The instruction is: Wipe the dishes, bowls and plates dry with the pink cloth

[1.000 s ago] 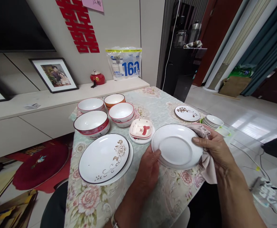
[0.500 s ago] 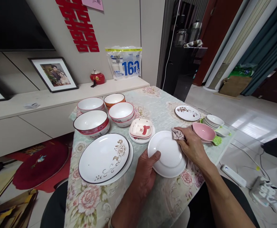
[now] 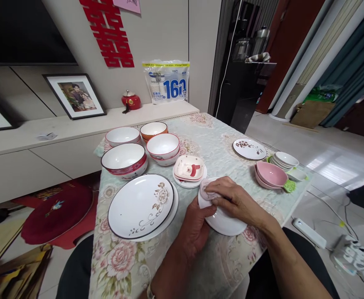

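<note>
A plain white plate (image 3: 228, 224) is tilted above the near side of the table. My left hand (image 3: 197, 222) grips its left edge, thumb on the upper face and fingers beneath. Bunched in my right hand (image 3: 234, 199) is a pale pinkish cloth (image 3: 207, 192), pressed on the plate's far left rim. That hand hides much of the plate's upper part. Just beyond stand small square dishes (image 3: 188, 168) with a red-scarfed figure, on top of small round plates. To the left lies a large floral plate (image 3: 140, 207) with a dark rim, stacked on another.
Stacked bowls (image 3: 124, 158) stand at the table's back left. A brown-flowered plate (image 3: 249, 148), pink bowls (image 3: 271, 175) and small white bowls (image 3: 286, 159) sit at the right. Behind is a ledge with a plastic package (image 3: 167, 83), a red jar (image 3: 131, 101) and a framed photo (image 3: 75, 96).
My right hand has carried the cloth from the plate's far right rim across to its far left rim, near my left thumb. My left hand keeps its hold. The view has shifted slightly.
</note>
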A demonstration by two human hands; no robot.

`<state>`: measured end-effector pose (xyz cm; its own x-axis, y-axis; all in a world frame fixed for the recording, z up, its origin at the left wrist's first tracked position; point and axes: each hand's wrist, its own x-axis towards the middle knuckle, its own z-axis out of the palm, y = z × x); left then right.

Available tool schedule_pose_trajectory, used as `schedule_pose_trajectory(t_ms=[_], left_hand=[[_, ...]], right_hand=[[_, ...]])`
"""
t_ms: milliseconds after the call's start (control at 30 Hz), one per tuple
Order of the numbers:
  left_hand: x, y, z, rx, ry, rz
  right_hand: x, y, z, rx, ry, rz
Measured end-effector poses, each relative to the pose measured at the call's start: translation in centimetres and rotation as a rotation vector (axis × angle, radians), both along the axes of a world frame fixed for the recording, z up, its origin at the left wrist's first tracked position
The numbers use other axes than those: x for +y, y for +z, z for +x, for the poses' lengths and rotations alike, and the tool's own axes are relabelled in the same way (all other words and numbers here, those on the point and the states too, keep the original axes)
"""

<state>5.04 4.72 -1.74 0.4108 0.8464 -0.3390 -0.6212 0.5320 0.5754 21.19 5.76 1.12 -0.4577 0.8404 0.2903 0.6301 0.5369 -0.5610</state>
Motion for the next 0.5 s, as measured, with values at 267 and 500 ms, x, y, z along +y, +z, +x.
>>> schedule_pose_trajectory(t_ms=[267,500], left_hand=[[-0.1,0.3,0.4,-0.111,-0.028,-0.036],[-0.1,0.3,0.6,-0.141,-0.048,-0.007]], right_hand=[[-0.2,-0.6,2.5,-0.141,-0.410,-0.086],[-1.0,1.4,0.6,0.082,0.069,-0.270]])
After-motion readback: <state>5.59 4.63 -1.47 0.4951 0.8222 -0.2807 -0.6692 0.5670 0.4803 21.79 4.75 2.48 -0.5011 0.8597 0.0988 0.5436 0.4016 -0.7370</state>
